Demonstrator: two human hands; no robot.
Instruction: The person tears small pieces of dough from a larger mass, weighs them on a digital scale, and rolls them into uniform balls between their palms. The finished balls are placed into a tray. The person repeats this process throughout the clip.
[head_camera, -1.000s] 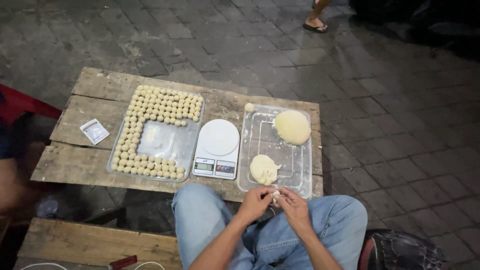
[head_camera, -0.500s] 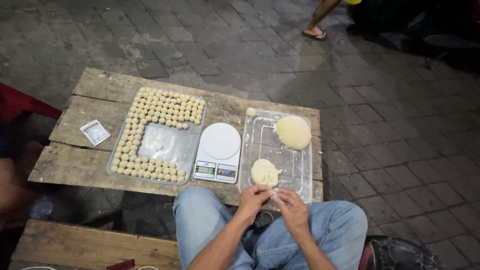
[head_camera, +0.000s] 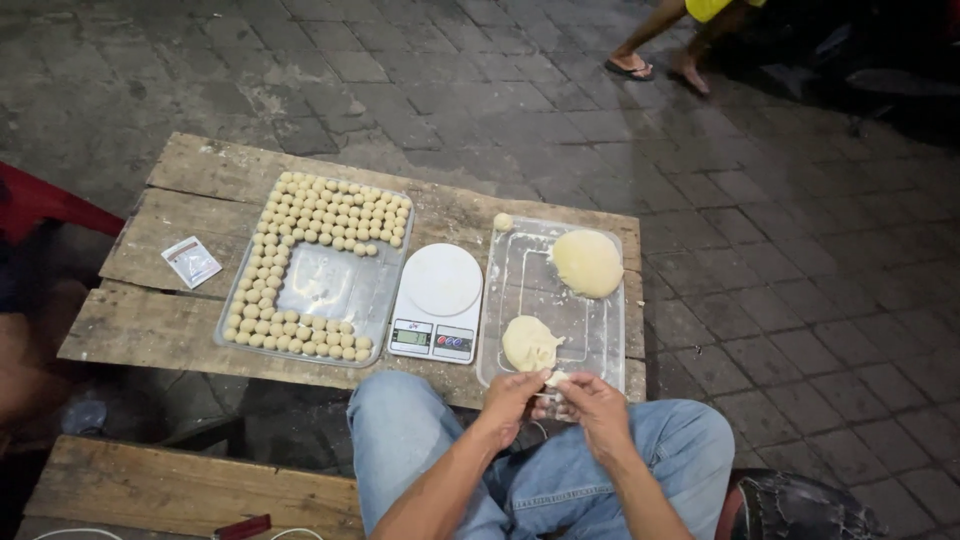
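Both hands, left hand (head_camera: 512, 398) and right hand (head_camera: 590, 402), pinched together on a small dough piece (head_camera: 556, 379) (fingers closed around it) above the knees. Just beyond the fingers, a dough lump (head_camera: 530, 343) in a clear tray (head_camera: 606, 340). Farther left, white scale (head_camera: 437, 300), then tray of dough balls (head_camera: 330, 215) on the bench (head_camera: 170, 320).

A small pale dough piece (head_camera: 556, 380) sits pinched between both hands' fingertips above the lap.
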